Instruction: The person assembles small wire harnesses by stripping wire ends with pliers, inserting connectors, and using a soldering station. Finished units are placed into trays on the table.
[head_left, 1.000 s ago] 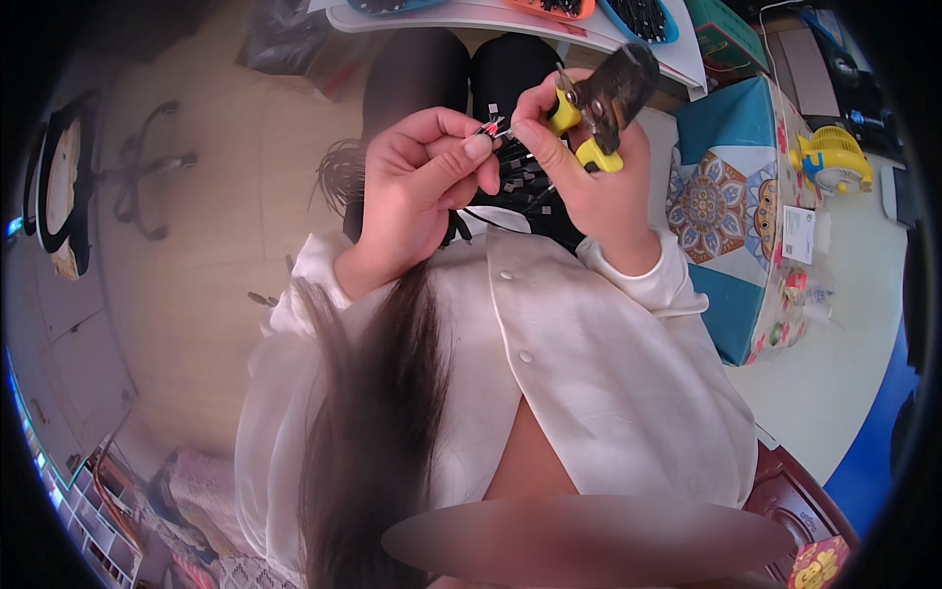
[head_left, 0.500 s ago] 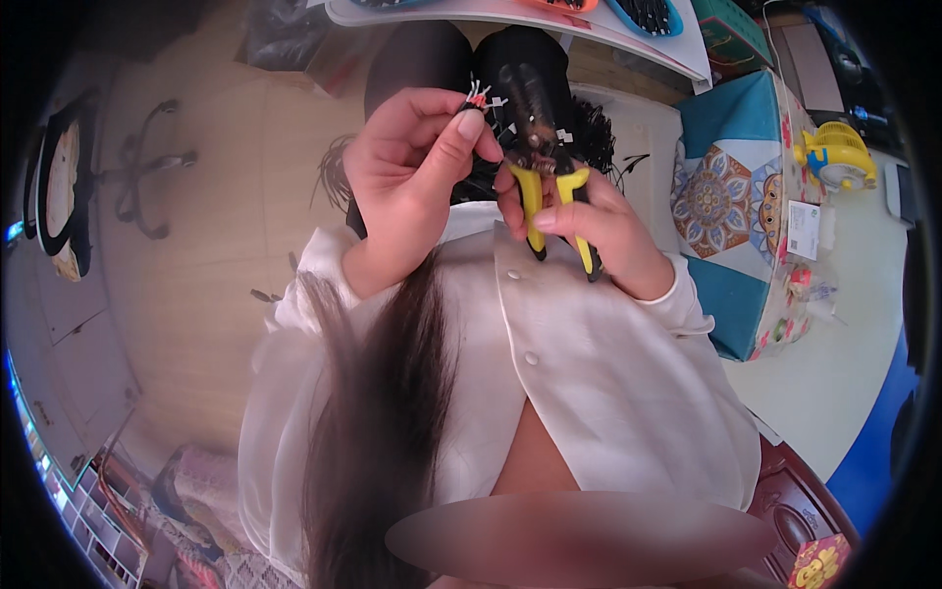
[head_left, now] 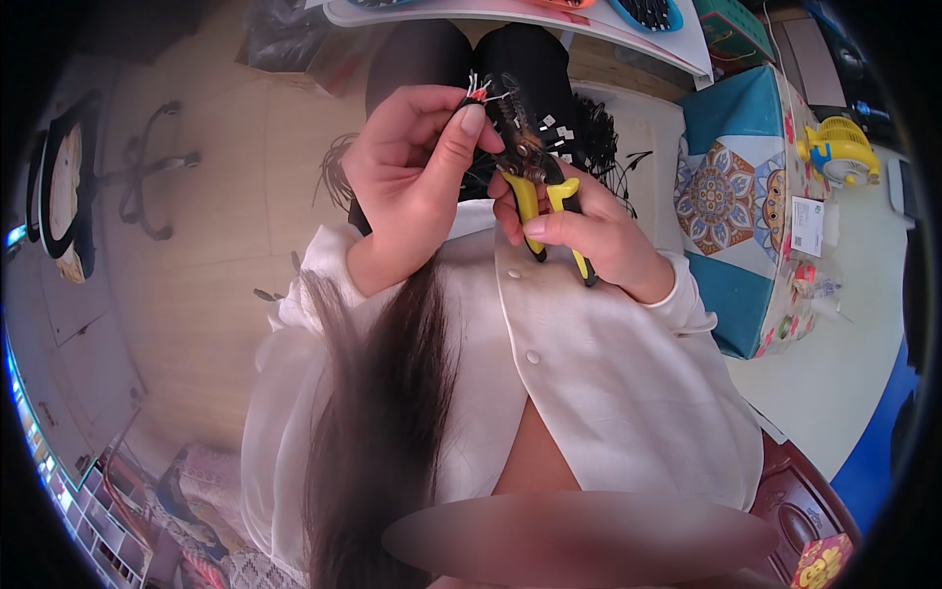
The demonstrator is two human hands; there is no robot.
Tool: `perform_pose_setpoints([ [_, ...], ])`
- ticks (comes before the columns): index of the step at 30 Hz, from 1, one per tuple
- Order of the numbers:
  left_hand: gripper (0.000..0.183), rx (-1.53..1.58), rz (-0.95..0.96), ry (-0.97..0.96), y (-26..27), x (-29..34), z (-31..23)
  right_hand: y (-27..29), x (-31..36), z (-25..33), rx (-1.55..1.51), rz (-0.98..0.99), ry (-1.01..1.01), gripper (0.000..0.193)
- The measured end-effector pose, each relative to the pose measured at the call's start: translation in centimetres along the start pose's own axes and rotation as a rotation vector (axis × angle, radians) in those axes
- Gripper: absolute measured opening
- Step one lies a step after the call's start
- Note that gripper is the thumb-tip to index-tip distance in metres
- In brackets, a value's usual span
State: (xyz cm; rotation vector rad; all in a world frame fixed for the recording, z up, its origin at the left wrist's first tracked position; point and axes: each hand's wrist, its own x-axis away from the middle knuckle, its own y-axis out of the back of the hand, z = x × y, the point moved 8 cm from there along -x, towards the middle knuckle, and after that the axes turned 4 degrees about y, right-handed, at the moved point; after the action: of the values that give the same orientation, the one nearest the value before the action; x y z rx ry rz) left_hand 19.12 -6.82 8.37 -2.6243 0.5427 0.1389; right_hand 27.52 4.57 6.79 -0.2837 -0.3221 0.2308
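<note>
Much pale floor (head_left: 226, 275) at left; white tabletop (head_left: 471, 9) edge runs beyond the knees (head_left: 422, 59). Right hand (head_left: 594, 221) holds yellow-handled pliers (head_left: 531, 162) — handles spread, head close beside left hand (head_left: 417, 177), which pinches red-and-white wires (head_left: 478, 95) above the lap — ends jutting free.

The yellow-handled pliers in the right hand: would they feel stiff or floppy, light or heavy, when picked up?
The yellow-handled pliers would probably feel rigid, since their handles look thick and solid. They may be somewhat heavy, as the dark head looks like metal. The spread handles may swing when squeezed.
</note>
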Motion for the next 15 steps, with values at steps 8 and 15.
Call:
perform_pose_setpoints([
  [8,0.013,-0.047,-0.015,-0.010,-0.17,0.18,-0.03,0.02,-0.01,-0.18,0.073,-0.037,0.033,0.031],
  [15,0.012,-0.051,-0.038,-0.034,0.09,0.15,-0.05,-0.08,-0.07,-0.05,0.099,-0.044,0.046,0.028],
])
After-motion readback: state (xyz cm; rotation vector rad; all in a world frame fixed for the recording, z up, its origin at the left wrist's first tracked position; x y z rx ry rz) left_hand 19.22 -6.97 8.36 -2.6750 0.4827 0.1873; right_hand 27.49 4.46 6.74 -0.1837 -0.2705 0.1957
